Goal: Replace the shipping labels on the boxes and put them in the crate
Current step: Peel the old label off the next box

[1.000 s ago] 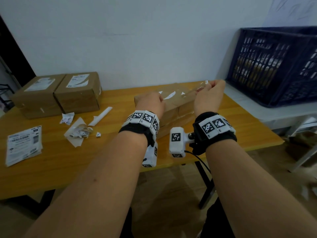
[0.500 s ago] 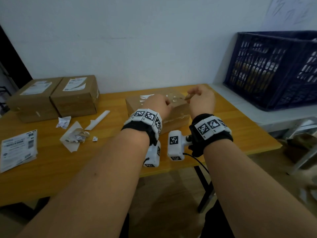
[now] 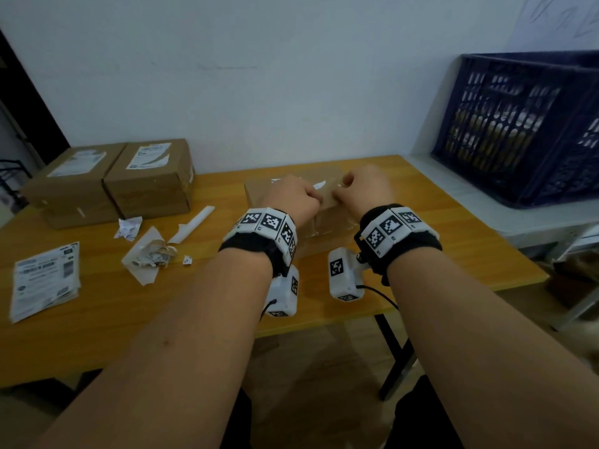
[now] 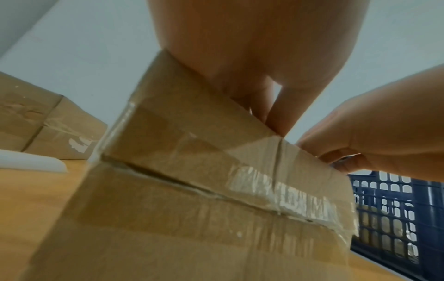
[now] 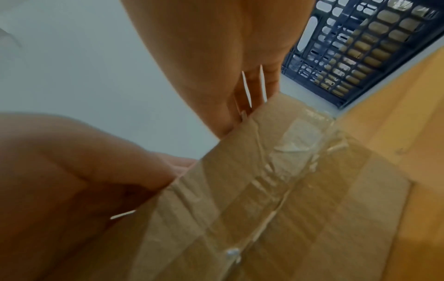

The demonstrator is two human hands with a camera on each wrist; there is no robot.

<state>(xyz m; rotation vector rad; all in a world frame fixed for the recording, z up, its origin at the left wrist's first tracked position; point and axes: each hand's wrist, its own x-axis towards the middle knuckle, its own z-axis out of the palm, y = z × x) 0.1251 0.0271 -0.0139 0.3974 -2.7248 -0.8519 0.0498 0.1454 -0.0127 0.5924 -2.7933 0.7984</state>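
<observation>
From the head view, a taped cardboard box (image 3: 327, 218) sits on the wooden tabletop (image 3: 97, 306), near its middle, with both hands on its top face. The left hand (image 3: 293, 197) and the right hand (image 3: 364, 189) are close together, fingers curled, knuckles toward the camera; what they pinch is blurred here. A scrap of white label (image 3: 319, 184) shows between them on the box top. Two more labelled boxes (image 3: 110, 183) stand side by side at the far left, touching. Torn paper scraps (image 3: 150, 254) and a rolled white strip (image 3: 194, 223) lie between those boxes and the hands, and a stack of fresh labels (image 3: 43, 283) lies at the left edge. The blue crate (image 3: 525, 124) sits on a lower grey surface to the right, tilted, with brown shapes showing through its slots

In the left wrist view, the left hand (image 4: 254, 62) curls down onto the top edge of the box (image 4: 192, 199), thumb and finger pressed together at the rim; whether they hold anything cannot be told. The right hand (image 4: 374, 133) curls over the far corner

In the right wrist view, the right hand (image 5: 216, 62) has its fingertips closed against the box (image 5: 276, 190) edge, thin white slivers showing between them, while the left hand (image 5: 79, 161) pinches the edge beside it
</observation>
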